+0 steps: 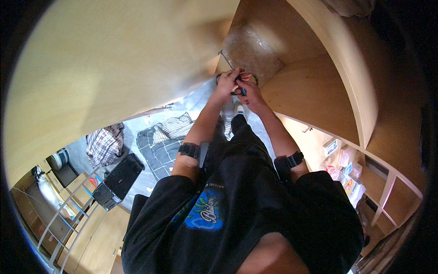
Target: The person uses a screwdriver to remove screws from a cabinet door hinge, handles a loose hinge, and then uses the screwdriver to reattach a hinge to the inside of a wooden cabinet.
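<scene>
Both my hands meet in front of me at an open wooden cabinet [296, 86]. They close on a small dark thing with a blue-black part [242, 91] and thin black curves at both sides; its kind is too small to make out. My left hand [226, 85] has its fingers bent over the left side of it. My right hand [250, 93] grips it from the right, just beside the left fingers. Clear crinkled plastic [251, 48] lies inside the cabinet beyond my hands. A black strap device [189, 150] is on my left forearm, and a similar one [288, 160] is on my right.
A large wooden door panel [114, 59] spans the left. Lower left are a dark checked bedspread [164, 148], a plaid cloth [105, 145], a black case [119, 181] and a metal ladder [68, 223]. Packaged goods [350, 185] sit on a shelf at right.
</scene>
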{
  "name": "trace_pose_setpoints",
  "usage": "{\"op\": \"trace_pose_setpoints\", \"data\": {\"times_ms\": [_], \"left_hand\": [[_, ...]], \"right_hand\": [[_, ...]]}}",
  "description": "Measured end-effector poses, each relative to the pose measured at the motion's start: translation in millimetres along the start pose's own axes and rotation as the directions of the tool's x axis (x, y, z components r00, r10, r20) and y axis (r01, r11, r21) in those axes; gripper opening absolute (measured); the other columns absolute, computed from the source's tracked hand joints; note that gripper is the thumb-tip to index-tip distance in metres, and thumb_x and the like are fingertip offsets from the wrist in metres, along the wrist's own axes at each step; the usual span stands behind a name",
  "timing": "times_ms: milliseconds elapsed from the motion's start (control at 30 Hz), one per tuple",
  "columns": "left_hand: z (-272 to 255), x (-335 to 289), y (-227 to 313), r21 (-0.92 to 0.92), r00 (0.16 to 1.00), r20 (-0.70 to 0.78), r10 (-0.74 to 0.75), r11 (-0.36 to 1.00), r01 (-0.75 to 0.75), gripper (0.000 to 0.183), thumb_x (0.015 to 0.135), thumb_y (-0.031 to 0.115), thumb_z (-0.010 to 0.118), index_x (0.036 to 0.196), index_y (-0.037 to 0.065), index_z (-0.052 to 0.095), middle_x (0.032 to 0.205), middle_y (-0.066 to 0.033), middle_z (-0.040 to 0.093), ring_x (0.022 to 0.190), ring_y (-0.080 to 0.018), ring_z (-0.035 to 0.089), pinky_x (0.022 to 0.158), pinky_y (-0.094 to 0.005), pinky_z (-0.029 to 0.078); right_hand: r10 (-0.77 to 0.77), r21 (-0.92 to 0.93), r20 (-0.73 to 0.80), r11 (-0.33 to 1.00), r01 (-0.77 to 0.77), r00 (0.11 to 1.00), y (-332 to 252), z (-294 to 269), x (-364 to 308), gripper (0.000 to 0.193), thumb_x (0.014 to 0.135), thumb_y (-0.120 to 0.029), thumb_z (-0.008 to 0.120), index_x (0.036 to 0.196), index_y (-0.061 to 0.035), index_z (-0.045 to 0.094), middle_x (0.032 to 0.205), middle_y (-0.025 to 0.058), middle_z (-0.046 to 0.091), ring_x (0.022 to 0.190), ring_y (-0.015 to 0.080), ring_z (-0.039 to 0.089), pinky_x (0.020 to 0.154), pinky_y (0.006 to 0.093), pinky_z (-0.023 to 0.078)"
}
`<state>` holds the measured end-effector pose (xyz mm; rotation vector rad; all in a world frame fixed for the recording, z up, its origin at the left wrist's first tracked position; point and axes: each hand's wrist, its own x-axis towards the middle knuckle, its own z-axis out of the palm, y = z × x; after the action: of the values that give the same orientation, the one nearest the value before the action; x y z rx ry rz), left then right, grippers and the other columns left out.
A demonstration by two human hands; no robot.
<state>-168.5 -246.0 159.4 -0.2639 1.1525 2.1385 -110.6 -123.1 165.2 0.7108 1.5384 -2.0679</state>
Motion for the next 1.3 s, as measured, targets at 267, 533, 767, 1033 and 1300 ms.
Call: {"op": "trace_pose_setpoints", "data": {"times_ms": [267, 533, 767, 1033, 1300], "left_hand": [[-16.4, 6.3, -12.8, -0.046, 0.997, 0.058, 0.055, 0.998, -0.053, 0.032, 0.094, 0.025, 0.046, 0.114, 0.0, 0.052, 0.097, -0.0109, 0.065, 0.083, -0.0184, 0.062, 0.074, -0.0272, 0.049], [-23.1, -45.9, -23.0, 0.119, 0.988, -0.107, -0.115, 0.985, 0.127, 0.038, 0.092, 0.038, 0.047, 0.112, 0.006, 0.054, 0.097, -0.0076, 0.063, 0.081, -0.0206, 0.062, 0.074, -0.0312, 0.048], [-37.6, -83.4, -98.4, 0.302, 0.927, -0.167, -0.336, 0.878, 0.372, 0.028, 0.089, 0.026, 0.05, 0.108, 0.005, 0.054, 0.094, -0.0088, 0.064, 0.076, -0.0198, 0.063, 0.064, -0.0293, 0.05], [48.3, -47.5, -233.9, 0.855, 0.91, 0.261, -0.321, 0.515, -0.064, 0.02, 0.084, 0.023, 0.059, 0.09, 0.004, 0.06, 0.077, -0.0088, 0.063, 0.063, -0.0177, 0.062, 0.054, -0.0287, 0.05], [199.3, 36.5, -329.2, 0.935, 0.923, 0.302, 0.239, 0.114, -0.336, 0.024, 0.081, 0.026, 0.061, 0.089, 0.003, 0.057, 0.078, -0.0139, 0.064, 0.074, -0.0315, 0.062, 0.068, -0.0407, 0.05]], "right_hand": [[-0.646, -0.914, -0.116, 0.367, 0.174, 0.754, 4.8, 34.4, -5.1, 0.041, 0.084, -0.035, 0.058, 0.109, -0.0025, 0.056, 0.088, 0.017, 0.064, 0.076, 0.0285, 0.063, 0.073, 0.0381, 0.049], [-0.46, -0.634, -0.118, 0.717, 0.29, 0.88, 21.9, -4.7, 4.4, 0.04, 0.083, -0.035, 0.058, 0.105, -0.0018, 0.059, 0.094, 0.0194, 0.064, 0.086, 0.0328, 0.063, 0.075, 0.0421, 0.048], [-0.285, -0.891, 0.045, 0.422, 0.168, 0.957, 87.1, -94.4, -120.3, 0.036, 0.075, -0.031, 0.062, 0.099, -0.0038, 0.058, 0.093, 0.0202, 0.062, 0.088, 0.0371, 0.059, 0.076, 0.0439, 0.046], [-0.135, -0.854, -0.167, 0.516, -0.075, 0.977, 194.4, -264.2, -265.2, 0.032, 0.072, -0.025, 0.066, 0.094, -0.0022, 0.058, 0.076, 0.0173, 0.061, 0.073, 0.0308, 0.061, 0.066, 0.0404, 0.047], [-0.075, -0.406, -0.566, 0.892, -0.198, 0.821, 282.4, -326.3, -378.2, 0.028, 0.076, -0.017, 0.066, 0.091, 0.0035, 0.056, 0.067, 0.0091, 0.059, 0.057, 0.0163, 0.059, 0.055, 0.0319, 0.047]]}}
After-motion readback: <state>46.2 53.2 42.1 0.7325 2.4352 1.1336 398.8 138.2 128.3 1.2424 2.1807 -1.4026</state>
